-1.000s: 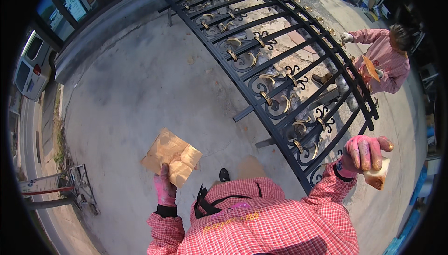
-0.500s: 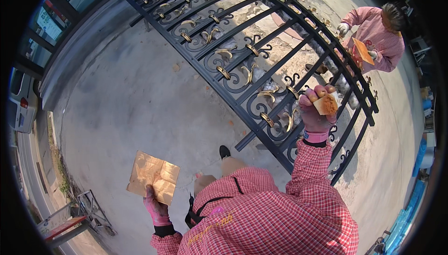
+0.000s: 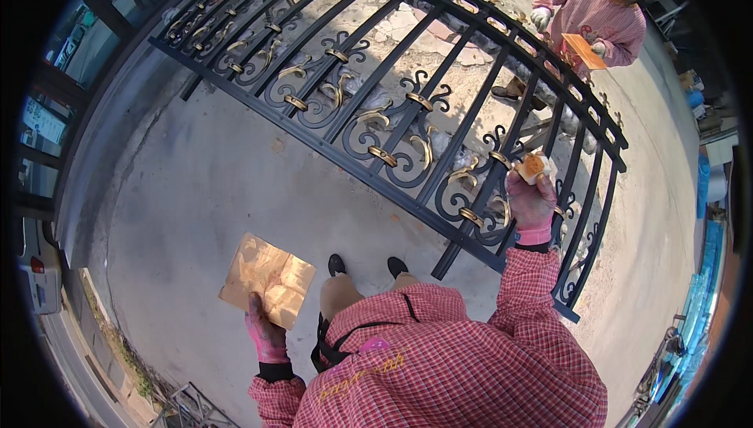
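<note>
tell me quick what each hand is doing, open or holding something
Left hand: closed on a gold-coloured sheet.
Right hand: closed on a small pale sponge with an orange-brown stain.

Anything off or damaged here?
No break shows on the black railing. Only oddities: the gold-coloured sheet in the left hand looks creased and blotchy, not flat and clean; the pale pad in the right hand has an orange-brown stain.

Behind the gold-coloured sheet, the fingers of the left hand are mostly hidden. Whether the sponge-like pad in the right hand touches the black ornamental railing cannot be told; its bars partly hide the co-worker. The dark rim crops a white vehicle, the lower edge a metal frame.
</note>
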The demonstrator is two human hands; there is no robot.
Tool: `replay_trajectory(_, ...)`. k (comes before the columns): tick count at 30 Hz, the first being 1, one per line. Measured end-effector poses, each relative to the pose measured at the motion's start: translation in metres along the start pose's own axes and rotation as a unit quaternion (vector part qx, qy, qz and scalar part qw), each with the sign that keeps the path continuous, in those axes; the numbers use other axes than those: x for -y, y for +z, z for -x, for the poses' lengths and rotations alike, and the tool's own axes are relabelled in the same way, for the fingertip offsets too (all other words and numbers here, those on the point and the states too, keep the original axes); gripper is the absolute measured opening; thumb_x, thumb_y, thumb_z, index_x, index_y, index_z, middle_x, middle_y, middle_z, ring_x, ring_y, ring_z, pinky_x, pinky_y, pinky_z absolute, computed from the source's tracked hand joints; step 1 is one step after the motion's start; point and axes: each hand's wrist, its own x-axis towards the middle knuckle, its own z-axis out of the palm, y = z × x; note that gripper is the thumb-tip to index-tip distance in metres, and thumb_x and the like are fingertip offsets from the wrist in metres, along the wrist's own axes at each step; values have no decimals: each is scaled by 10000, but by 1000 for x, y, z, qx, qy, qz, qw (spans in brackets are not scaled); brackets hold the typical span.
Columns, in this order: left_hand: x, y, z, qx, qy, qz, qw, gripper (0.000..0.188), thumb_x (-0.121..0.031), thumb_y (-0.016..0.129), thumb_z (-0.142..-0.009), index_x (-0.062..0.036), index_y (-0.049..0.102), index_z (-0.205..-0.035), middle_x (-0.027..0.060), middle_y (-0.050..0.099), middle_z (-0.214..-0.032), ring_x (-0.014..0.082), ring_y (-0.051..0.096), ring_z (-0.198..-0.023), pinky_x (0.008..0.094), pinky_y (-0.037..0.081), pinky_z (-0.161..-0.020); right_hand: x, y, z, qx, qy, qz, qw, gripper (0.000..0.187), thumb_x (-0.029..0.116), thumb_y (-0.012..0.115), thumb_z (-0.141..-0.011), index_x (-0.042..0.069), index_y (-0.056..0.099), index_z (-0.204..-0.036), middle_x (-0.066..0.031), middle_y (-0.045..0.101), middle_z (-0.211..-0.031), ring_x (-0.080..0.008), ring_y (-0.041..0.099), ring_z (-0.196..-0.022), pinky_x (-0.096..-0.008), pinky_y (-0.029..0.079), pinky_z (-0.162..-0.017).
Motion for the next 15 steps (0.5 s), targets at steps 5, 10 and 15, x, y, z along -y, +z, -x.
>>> replay_trajectory(5,-51,11,-69,71,-33,-38,996,626,-419,544,-902,42,389,-1296,153,540,-1193,254,587,-1032,359,515,-849,-6,23,21,-58,-54,60,995,462,95,650,-813,55,490,-1244,-104,586,-1167,-249,593,-1041,-394,516,-880)
replay_trajectory(10,-67,9,-115,90,-50,-46,994,616,-418,533,-909,44,398,-1294,153,527,-1217,256,579,-1047,359,505,-864,-21,51,38,-153,-63,126,978,471,86,646,-786,52,498,-1231,-95,577,-1135,-232,598,-996,-367,535,-855)
replay_trajectory(15,-75,36,-139,94,-57,-35,993,609,-418,500,-925,36,386,-1313,145,501,-1259,256,548,-1099,361,467,-922,-36,48,10,-191,-54,159,967,447,72,642,-780,48,510,-1207,-95,577,-1134,-217,580,-1033,-356,525,-865)
